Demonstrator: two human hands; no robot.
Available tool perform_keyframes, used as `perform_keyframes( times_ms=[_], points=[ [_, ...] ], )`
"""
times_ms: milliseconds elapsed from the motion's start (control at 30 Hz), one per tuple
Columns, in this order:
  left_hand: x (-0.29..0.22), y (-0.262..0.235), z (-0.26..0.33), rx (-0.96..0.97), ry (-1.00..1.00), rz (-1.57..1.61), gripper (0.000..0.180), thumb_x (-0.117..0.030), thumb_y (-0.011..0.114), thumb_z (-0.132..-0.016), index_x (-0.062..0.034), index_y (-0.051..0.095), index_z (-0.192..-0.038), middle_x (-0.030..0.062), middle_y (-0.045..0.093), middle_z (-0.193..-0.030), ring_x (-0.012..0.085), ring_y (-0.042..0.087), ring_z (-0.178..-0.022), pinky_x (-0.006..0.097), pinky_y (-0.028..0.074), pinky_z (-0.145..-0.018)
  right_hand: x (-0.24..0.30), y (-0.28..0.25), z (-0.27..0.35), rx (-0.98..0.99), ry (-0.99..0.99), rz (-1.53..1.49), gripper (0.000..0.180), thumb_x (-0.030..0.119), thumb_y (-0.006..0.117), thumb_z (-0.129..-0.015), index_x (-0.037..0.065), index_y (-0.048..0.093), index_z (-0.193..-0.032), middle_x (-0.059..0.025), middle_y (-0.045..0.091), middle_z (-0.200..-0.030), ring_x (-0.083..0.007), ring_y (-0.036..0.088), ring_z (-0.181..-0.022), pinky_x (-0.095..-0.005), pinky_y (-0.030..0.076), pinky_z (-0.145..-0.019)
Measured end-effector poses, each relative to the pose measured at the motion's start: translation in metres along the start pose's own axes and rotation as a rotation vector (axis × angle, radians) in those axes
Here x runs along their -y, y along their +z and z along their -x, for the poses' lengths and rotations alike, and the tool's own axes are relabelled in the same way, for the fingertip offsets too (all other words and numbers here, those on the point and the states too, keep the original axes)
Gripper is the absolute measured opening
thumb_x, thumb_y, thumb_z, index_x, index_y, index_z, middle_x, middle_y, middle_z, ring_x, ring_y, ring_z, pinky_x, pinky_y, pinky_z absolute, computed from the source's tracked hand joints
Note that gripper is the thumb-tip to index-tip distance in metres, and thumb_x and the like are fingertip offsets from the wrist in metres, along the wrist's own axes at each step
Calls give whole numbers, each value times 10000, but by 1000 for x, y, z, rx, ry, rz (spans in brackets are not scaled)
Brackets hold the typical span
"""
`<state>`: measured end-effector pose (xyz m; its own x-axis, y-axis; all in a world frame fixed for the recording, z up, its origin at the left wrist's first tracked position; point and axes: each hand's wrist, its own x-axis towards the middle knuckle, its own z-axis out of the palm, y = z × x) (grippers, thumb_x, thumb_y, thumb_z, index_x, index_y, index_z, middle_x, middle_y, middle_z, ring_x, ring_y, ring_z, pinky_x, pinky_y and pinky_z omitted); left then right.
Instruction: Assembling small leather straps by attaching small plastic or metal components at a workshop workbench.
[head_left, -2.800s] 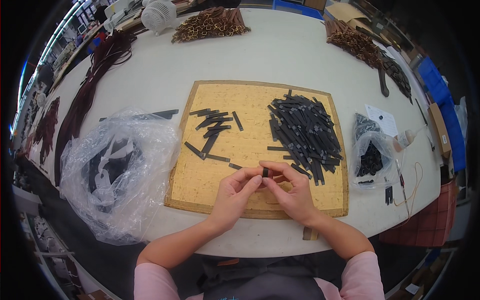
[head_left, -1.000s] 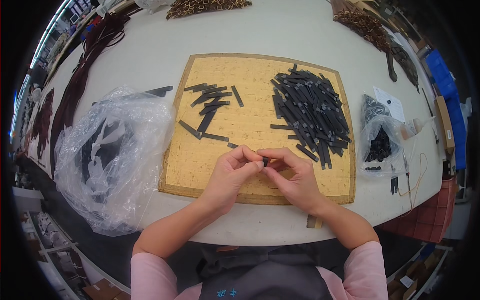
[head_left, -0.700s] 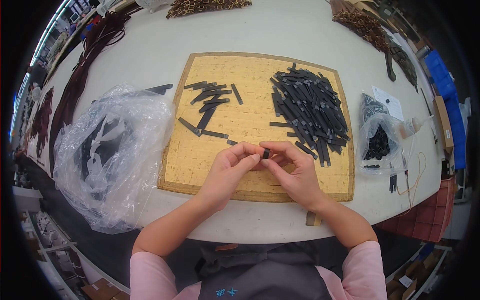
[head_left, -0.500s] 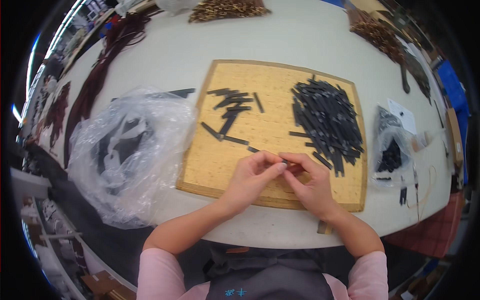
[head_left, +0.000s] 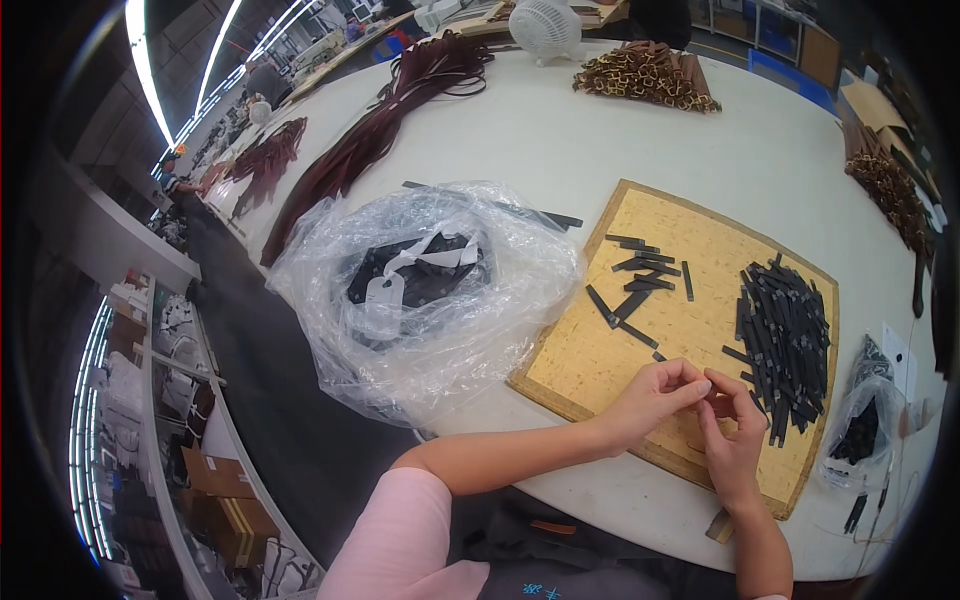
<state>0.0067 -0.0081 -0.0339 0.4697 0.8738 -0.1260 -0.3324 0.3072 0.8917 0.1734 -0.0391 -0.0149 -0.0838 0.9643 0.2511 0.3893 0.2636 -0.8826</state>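
Over the near part of a yellow board (head_left: 690,225) with brown edges, my left hand (head_left: 655,402) and my right hand (head_left: 735,428) meet at the fingertips. Both are closed in a pinch, and whatever lies between the fingers is hidden. Just beyond my right hand is a large heap of short black strips (head_left: 785,345). A looser group of black strips (head_left: 640,270) lies farther off at the board's left. One black strip end (head_left: 658,356) shows close behind my left hand.
Left of the board, a clear plastic bag (head_left: 440,370) holds black pieces and a white tag (head_left: 383,305). A smaller bag (head_left: 858,430) lies at right. Dark red straps (head_left: 360,140), a white fan (head_left: 545,28) and brown bundles (head_left: 650,78) stand farther back.
The view has swung left, so the board and hands now appear farther right. My fingertips remain together; the small dark bit seen between them before no longer shows.
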Motion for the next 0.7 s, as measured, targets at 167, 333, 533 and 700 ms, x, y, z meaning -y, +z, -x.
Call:
perform_keyframes(
  times_ms=[167,333,533,700],
  points=[
    [-15,2,4,58,-135,133,201,-237,659,-996,-57,641,-1082,25,673,-1027,101,632,-988,277,496,-931,5,-4,1,-33,-94,75,337,-73,667,-869,-19,644,-1200,-112,703,-968,-157,682,-792,-275,544,-720],
    [-15,-1,0,90,-228,219,202,-235,648,-999,-57,645,-1095,52,690,-1078,121,650,-1020,295,512,-941,6,-9,1,-42,-161,188,374,-74,704,-830,-8,641,-1192,-136,688,-938,-186,689,-765,-295,557,-680],
    [-17,-2,2,173,-329,402,219,-232,605,-1020,-42,649,-1119,79,693,-1163,137,659,-1057,317,524,-968,10,-10,-4,-94,-213,112,390,-46,748,-797,7,649,-1170,-112,686,-941,-183,689,-754,-289,552,-654],
    [-11,3,-1,120,-316,468,224,-228,582,-1032,-35,648,-1125,84,678,-1199,141,637,-1106,315,502,-1012,-1,-17,-4,-116,-260,86,382,-16,774,-784,16,662,-1148,-100,687,-936,-192,693,-760,-290,549,-643]
  ],
)
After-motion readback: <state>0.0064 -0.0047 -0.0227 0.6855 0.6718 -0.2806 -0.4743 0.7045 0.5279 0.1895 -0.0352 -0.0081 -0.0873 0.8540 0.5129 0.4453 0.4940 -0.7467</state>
